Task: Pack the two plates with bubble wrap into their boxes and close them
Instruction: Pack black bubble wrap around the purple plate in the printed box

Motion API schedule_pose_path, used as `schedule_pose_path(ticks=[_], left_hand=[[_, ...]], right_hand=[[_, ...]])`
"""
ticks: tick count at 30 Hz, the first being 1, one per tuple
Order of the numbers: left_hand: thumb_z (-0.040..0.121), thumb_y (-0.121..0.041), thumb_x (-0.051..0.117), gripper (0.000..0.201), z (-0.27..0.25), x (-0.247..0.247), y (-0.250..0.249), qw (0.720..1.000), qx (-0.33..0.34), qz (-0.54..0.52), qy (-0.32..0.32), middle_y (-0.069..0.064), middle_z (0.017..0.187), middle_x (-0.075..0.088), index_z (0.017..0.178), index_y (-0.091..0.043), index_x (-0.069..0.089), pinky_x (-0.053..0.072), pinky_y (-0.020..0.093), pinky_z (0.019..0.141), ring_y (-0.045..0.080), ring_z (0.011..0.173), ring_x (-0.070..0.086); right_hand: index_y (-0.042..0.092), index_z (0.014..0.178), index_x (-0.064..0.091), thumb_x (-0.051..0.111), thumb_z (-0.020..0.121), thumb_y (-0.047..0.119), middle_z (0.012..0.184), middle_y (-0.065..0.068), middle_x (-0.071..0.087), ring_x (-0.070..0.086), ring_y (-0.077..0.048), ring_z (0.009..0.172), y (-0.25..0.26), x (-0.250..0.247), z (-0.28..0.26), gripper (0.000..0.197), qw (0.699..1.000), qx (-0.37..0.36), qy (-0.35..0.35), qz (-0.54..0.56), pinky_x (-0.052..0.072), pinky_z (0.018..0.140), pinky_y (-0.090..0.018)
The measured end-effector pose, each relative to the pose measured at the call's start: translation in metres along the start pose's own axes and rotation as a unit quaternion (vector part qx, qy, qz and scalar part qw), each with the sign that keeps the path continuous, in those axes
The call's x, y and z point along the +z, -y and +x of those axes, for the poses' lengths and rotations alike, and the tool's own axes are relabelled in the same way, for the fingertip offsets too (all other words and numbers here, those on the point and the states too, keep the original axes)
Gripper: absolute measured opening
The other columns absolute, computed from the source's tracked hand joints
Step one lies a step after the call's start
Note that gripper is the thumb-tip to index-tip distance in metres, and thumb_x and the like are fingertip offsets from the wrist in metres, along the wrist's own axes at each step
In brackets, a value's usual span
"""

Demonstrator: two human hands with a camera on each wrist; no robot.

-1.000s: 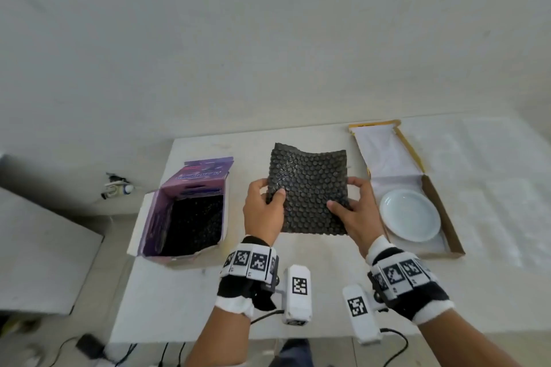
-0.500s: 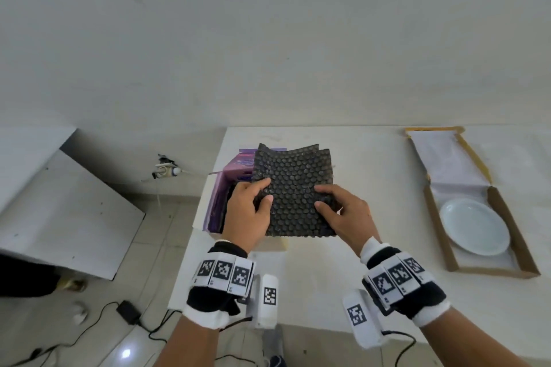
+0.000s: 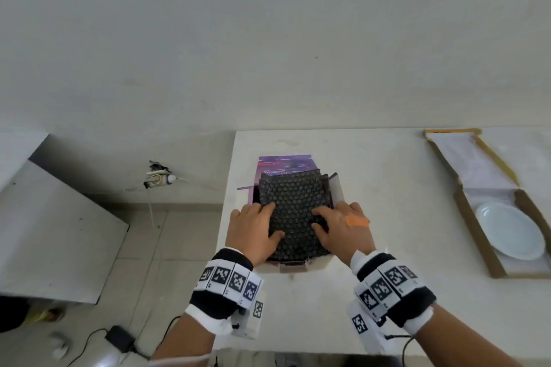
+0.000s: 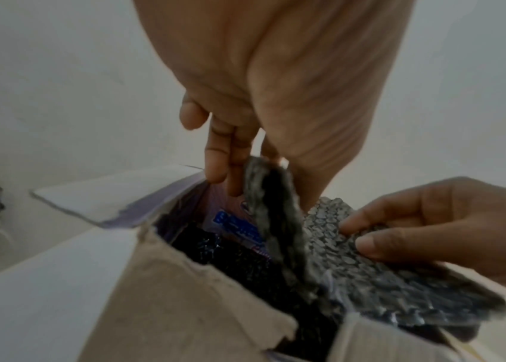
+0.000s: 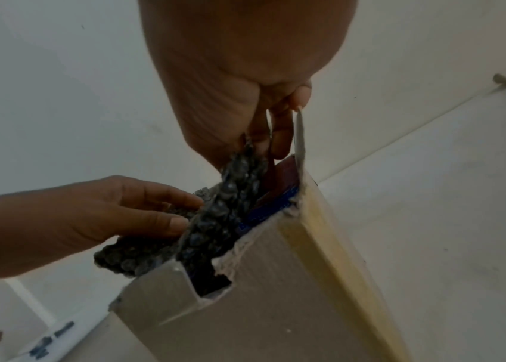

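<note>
A black bubble wrap sheet (image 3: 293, 211) lies over the mouth of the open purple box (image 3: 283, 164) near the table's left edge. My left hand (image 3: 268, 219) pinches its left side and my right hand (image 3: 323, 219) its right side, thumbs on top. In the left wrist view my left hand (image 4: 245, 169) has its fingers down inside the box wall, holding the sheet's bent-up edge (image 4: 276, 220). The right wrist view shows my right hand (image 5: 264, 144) doing likewise with the bubble wrap (image 5: 223, 220). More black wrap (image 4: 214, 254) lines the box; what lies under it is hidden. A white plate (image 3: 510, 232) rests in the open brown box (image 3: 465, 211) at far right.
The purple box's side flaps (image 3: 337, 188) stand up beside my right hand. The table's left edge (image 3: 226, 202) runs just left of the box, with floor, a cable and adapter (image 3: 116, 337) below. A grey board (image 3: 53, 232) is at left.
Both hands carried the bubble wrap left from mid-table to the purple box and lowered it onto the opening. The view swung left, so the brown box now sits at far right.
</note>
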State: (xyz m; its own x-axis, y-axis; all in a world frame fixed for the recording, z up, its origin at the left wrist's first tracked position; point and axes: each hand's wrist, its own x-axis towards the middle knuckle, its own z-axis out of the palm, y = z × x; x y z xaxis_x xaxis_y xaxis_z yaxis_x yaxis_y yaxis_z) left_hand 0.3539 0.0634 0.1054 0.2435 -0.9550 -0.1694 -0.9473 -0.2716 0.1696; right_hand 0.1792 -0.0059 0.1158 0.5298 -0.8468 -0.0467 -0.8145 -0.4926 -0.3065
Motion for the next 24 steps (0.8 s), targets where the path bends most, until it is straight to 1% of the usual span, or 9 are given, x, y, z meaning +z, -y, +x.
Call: schedule_pose_path(ticks=[2, 4, 9, 13, 17, 20, 21, 23, 24], left_hand=[[0.088, -0.052, 0.048, 0.063, 0.005, 0.002, 0.0, 0.999, 0.019, 0.044, 0.013, 0.001, 0.129, 0.051, 0.142, -0.023, 0.033, 0.029, 0.038, 0.1, 0.024, 0.122, 0.042], [0.088, -0.05, 0.05, 0.058, 0.008, 0.005, 0.0, 0.996, 0.031, 0.076, 0.022, 0.001, 0.126, 0.054, 0.138, -0.022, 0.039, 0.029, 0.038, 0.097, 0.025, 0.119, 0.043], [0.084, -0.043, 0.055, 0.041, 0.014, 0.006, -0.003, 0.993, 0.037, 0.101, 0.054, 0.002, 0.114, 0.061, 0.119, -0.021, 0.054, 0.028, 0.037, 0.091, 0.025, 0.111, 0.043], [0.082, -0.046, 0.057, 0.039, 0.02, 0.009, -0.005, 0.984, 0.047, 0.144, 0.098, 0.007, 0.111, 0.061, 0.11, -0.019, 0.057, 0.027, 0.038, 0.093, 0.028, 0.109, 0.043], [0.079, -0.049, 0.06, 0.046, 0.024, 0.002, -0.013, 0.984, 0.042, 0.162, 0.067, 0.01, 0.116, 0.051, 0.109, -0.015, 0.055, 0.027, 0.039, 0.094, 0.029, 0.111, 0.04], [0.08, -0.049, 0.059, 0.052, 0.03, -0.002, -0.015, 0.978, 0.09, 0.179, 0.056, 0.012, 0.12, 0.045, 0.114, -0.011, 0.05, 0.028, 0.039, 0.095, 0.03, 0.114, 0.037], [0.08, -0.049, 0.06, 0.056, 0.034, -0.001, -0.015, 0.973, 0.11, 0.189, 0.07, 0.014, 0.122, 0.044, 0.117, -0.009, 0.048, 0.028, 0.04, 0.096, 0.031, 0.114, 0.037], [0.079, -0.053, 0.059, 0.069, 0.04, 0.004, -0.013, 0.957, 0.141, 0.23, 0.108, 0.02, 0.133, 0.04, 0.126, -0.004, 0.044, 0.025, 0.045, 0.104, 0.034, 0.122, 0.034], [0.08, -0.056, 0.057, 0.076, 0.042, 0.007, -0.011, 0.945, 0.152, 0.261, 0.127, 0.022, 0.139, 0.036, 0.132, -0.002, 0.041, 0.019, 0.047, 0.11, 0.036, 0.128, 0.031]], right_hand=[[0.017, 0.078, 0.071, 0.079, 0.064, 0.027, 0.06, -0.006, 0.066, 0.062, -0.026, 0.068, 0.002, 0.005, 0.005, 0.019, 0.998, -0.009, 0.009, -0.056, 0.048, 0.07, -0.031], [0.019, 0.058, 0.066, 0.084, 0.047, 0.029, 0.043, -0.002, 0.058, 0.06, -0.022, 0.057, 0.0, 0.014, 0.011, 0.024, 0.993, -0.018, 0.034, -0.111, 0.049, 0.059, -0.03], [0.019, 0.042, 0.054, 0.084, 0.033, 0.026, 0.035, -0.002, 0.051, 0.056, -0.022, 0.055, 0.002, 0.022, 0.019, 0.031, 0.974, -0.078, 0.094, -0.19, 0.046, 0.057, -0.029], [0.019, 0.04, 0.051, 0.082, 0.027, 0.02, 0.034, -0.002, 0.049, 0.054, -0.025, 0.057, 0.0, 0.033, 0.025, 0.033, 0.961, -0.106, 0.109, -0.229, 0.048, 0.055, -0.033], [0.016, 0.058, 0.064, 0.083, 0.032, 0.027, 0.06, -0.009, 0.059, 0.056, -0.029, 0.065, 0.009, 0.022, 0.028, 0.034, 0.96, -0.109, 0.093, -0.242, 0.046, 0.063, -0.036], [0.012, 0.08, 0.067, 0.082, 0.038, 0.045, 0.078, -0.011, 0.062, 0.058, -0.029, 0.076, 0.018, 0.015, 0.035, 0.056, 0.951, -0.122, 0.11, -0.261, 0.042, 0.074, -0.039], [0.009, 0.096, 0.065, 0.08, 0.047, 0.052, 0.09, -0.014, 0.063, 0.058, -0.031, 0.086, 0.02, 0.015, 0.038, 0.067, 0.941, -0.132, 0.137, -0.28, 0.042, 0.083, -0.042], [0.003, 0.132, 0.042, 0.067, 0.07, 0.058, 0.124, -0.023, 0.051, 0.046, -0.036, 0.117, 0.015, 0.024, 0.046, 0.086, 0.916, -0.141, 0.202, -0.316, 0.027, 0.106, -0.047], [0.001, 0.141, 0.028, 0.061, 0.076, 0.059, 0.137, -0.027, 0.039, 0.035, -0.038, 0.129, 0.012, 0.029, 0.049, 0.093, 0.907, -0.142, 0.228, -0.324, 0.017, 0.113, -0.049]])
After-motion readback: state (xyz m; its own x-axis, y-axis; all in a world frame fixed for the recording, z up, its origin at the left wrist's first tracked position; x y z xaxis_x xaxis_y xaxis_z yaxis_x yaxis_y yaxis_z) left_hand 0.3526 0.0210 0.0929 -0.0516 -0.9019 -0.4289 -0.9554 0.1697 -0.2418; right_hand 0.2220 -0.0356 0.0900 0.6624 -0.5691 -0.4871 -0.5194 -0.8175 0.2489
